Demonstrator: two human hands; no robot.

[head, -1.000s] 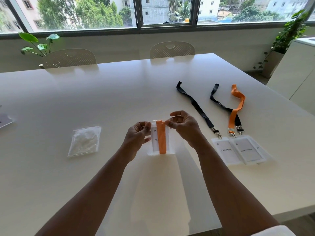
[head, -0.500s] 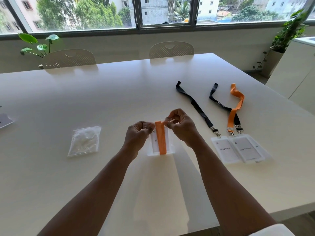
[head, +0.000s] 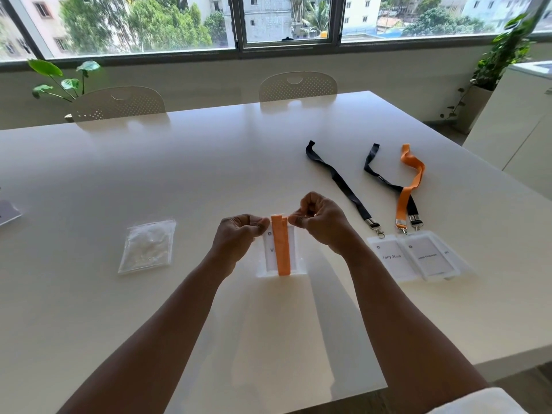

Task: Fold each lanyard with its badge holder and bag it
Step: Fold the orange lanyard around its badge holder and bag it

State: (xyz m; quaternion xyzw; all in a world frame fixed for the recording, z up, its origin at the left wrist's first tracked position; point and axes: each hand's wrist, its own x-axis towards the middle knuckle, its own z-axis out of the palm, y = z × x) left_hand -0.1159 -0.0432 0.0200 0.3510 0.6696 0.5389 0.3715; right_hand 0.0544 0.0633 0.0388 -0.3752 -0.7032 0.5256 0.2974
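A clear badge holder [head: 291, 258] stands upright on its lower edge in the middle of the white table [head: 209, 162], with a folded orange lanyard [head: 281, 246] lying flat against its front. My left hand [head: 239, 237] pinches the holder's top left corner. My right hand [head: 321, 221] pinches the top right corner beside the lanyard's upper end. A stack of clear plastic bags [head: 148, 246] lies flat to the left. At the right lie two black lanyards [head: 343, 186] [head: 385, 182] and an orange lanyard [head: 410, 186], clipped to overlapping badge holders [head: 418, 258].
Two perforated chairs [head: 119, 104] [head: 297, 86] stand at the far side under the window. A potted plant [head: 493, 64] and a white cabinet [head: 513, 115] are at the right. A flat grey item [head: 9, 212] shows at the left edge.
Both hands have drawn slightly closer to the holder's top corners, and the right hand's fingers have closed tighter. The holder and folded lanyard stay in place.
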